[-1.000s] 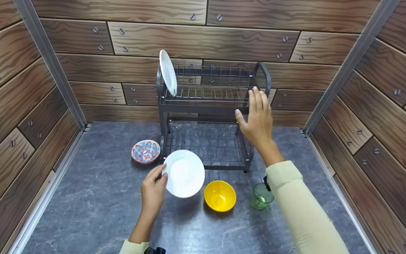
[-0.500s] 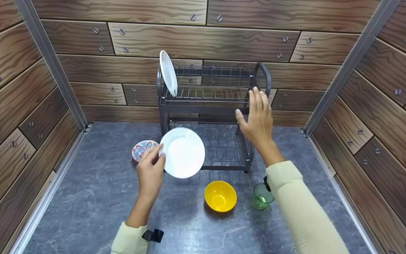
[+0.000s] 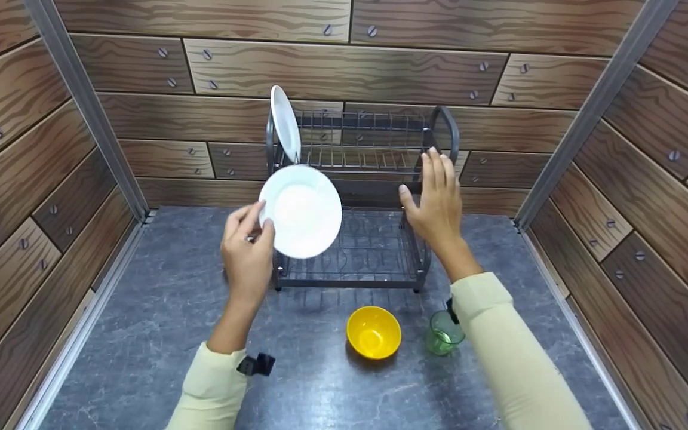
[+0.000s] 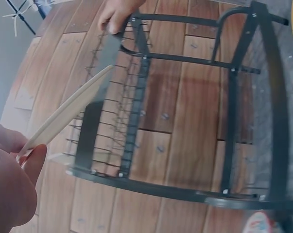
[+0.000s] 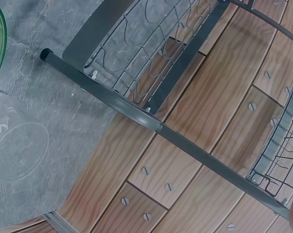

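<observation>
My left hand (image 3: 247, 254) pinches the rim of a white plate (image 3: 301, 212) between thumb and fingers. The plate is raised in front of a dark two-tier dish rack (image 3: 350, 280), below the level of its upper tier. In the left wrist view the plate (image 4: 71, 109) appears nearly edge-on, apart from the rack. My right hand (image 3: 436, 203) rests at the upper tier's right front corner, fingers straight in the head view. In the left wrist view that hand (image 4: 118, 13) touches the rack's end. Another white plate (image 3: 285, 124) stands upright at the upper tier's left end.
A yellow bowl (image 3: 373, 332) and a green glass (image 3: 444, 334) stand on the grey floor before the rack. A clear cup (image 5: 20, 145) shows in the right wrist view. A patterned bowl (image 4: 258, 223) sits left of the rack, hidden by my left hand from above. Wood-patterned walls enclose three sides.
My left hand has lifted the white plate upward and forward, from in front of the rack's base to just below the upper tier. My right hand has stayed at the rack's corner.
</observation>
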Demonstrator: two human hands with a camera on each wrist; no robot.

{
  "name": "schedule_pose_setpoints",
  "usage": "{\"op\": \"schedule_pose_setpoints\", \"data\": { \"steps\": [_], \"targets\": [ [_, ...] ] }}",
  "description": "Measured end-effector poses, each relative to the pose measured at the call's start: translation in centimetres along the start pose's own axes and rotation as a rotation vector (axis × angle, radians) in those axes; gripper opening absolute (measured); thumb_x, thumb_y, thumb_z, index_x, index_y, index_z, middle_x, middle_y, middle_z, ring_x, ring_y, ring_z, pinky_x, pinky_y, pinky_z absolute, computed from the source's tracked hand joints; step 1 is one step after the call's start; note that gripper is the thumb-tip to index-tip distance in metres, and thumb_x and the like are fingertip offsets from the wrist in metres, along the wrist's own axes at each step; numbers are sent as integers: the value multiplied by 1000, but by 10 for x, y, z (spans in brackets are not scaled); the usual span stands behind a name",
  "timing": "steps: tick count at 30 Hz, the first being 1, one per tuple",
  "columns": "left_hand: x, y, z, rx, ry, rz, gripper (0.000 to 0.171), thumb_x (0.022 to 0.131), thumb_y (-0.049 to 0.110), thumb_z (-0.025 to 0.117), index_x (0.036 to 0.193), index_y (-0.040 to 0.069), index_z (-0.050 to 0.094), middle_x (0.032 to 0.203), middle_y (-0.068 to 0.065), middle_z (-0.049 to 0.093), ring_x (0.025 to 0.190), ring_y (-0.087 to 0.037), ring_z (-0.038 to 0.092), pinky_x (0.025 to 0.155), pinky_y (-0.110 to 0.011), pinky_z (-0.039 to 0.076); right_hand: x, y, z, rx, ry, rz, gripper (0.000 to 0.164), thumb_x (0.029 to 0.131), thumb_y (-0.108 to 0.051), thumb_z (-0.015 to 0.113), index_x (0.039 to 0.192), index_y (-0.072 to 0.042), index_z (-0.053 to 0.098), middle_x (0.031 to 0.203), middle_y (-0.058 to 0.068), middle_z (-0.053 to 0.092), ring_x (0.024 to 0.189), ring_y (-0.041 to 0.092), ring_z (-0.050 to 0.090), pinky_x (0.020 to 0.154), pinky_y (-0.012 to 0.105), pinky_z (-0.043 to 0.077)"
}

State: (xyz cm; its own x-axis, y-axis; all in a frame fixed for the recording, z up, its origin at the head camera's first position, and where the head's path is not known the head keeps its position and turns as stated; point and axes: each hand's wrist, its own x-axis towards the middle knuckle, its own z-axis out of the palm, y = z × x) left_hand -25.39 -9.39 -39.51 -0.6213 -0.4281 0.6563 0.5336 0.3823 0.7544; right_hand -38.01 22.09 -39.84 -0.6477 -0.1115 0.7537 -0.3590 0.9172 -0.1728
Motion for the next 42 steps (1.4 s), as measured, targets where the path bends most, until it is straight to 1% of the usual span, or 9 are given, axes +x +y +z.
{"op": "schedule_pose_setpoints", "data": {
  "steps": [3,6,10,14,19,26,31,35,42],
  "targets": [
    [13,7,3,-22,32,42,32,84,-3,65,115,2,69,110,-10,61,81,-14,59,68,-18,53,0,0,0,1,0,8,71,92,-49,45,150,-9,28,158,4,22,143,27,18,114,46,22],
    [27,12,7,-17,53,82,31,85,-2,64,115,3,69,110,-10,60,81,-12,58,68,-18,53,1,1,0,5,-1,14,71,92,-48,45,149,-9,29,158,3,22,143,27,18,115,45,21],
    [46,19,12,23,71,130,31,87,1,63,117,4,68,111,-9,59,81,-9,56,67,-17,51,1,0,-1,3,-11,19,71,93,-49,44,149,-9,29,158,4,22,143,27,17,115,45,20],
    [62,24,15,85,113,167,30,88,3,63,118,5,68,110,-8,59,83,-10,55,68,-17,49,0,-1,-1,-2,-8,16,70,93,-49,43,149,-9,29,157,4,22,143,26,17,115,45,20],
    [77,24,20,142,152,218,28,89,5,62,116,3,69,107,-12,57,83,-13,54,68,-19,48,1,0,1,-4,-6,15,70,93,-49,42,149,-9,29,157,4,23,143,26,17,116,44,19],
    [88,21,29,170,178,269,28,91,5,59,117,1,68,105,-15,55,83,-15,55,68,-21,48,-1,0,1,7,-9,15,70,93,-49,44,149,-9,29,157,3,23,143,27,17,115,45,20],
    [93,25,37,201,210,310,27,91,4,57,116,1,68,104,-15,55,92,-19,57,73,-21,50,-1,-1,0,9,-8,18,70,93,-50,43,149,-9,30,157,3,23,143,27,17,115,45,20],
    [96,30,41,225,226,324,27,92,5,55,116,3,69,105,-14,54,93,-19,59,77,-20,52,0,0,0,15,-8,22,70,93,-49,44,149,-10,30,157,4,24,143,26,17,114,47,21],
    [98,32,45,239,223,341,28,95,7,51,117,3,68,105,-14,53,90,-18,60,73,-22,53,0,-2,-1,6,-12,21,70,93,-50,43,148,-10,30,156,3,24,143,26,17,114,45,22]
  ]
}}
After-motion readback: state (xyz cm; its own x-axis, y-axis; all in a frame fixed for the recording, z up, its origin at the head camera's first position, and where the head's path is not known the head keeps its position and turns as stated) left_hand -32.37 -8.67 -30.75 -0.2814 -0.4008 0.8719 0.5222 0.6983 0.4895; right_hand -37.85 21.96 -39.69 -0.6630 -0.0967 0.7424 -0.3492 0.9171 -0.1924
